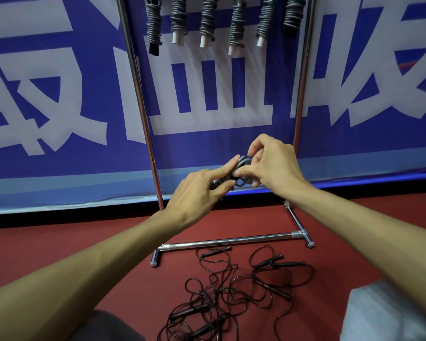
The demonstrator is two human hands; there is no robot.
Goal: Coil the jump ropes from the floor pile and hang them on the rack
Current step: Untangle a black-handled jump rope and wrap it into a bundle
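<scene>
- Nearest me, the pile of jump ropes (231,291) lies tangled on the red floor (108,242), just before the base bar of the rack (229,240).
- Above it, my left hand (194,193) has its grip curled round the coiled rope (242,163), forefinger laid along it.
- My right hand (273,163) pinches the coil's far end between thumb and fingers.
- Farthest, six wound ropes (207,18) hang on the rack before a blue banner (59,94).
</scene>
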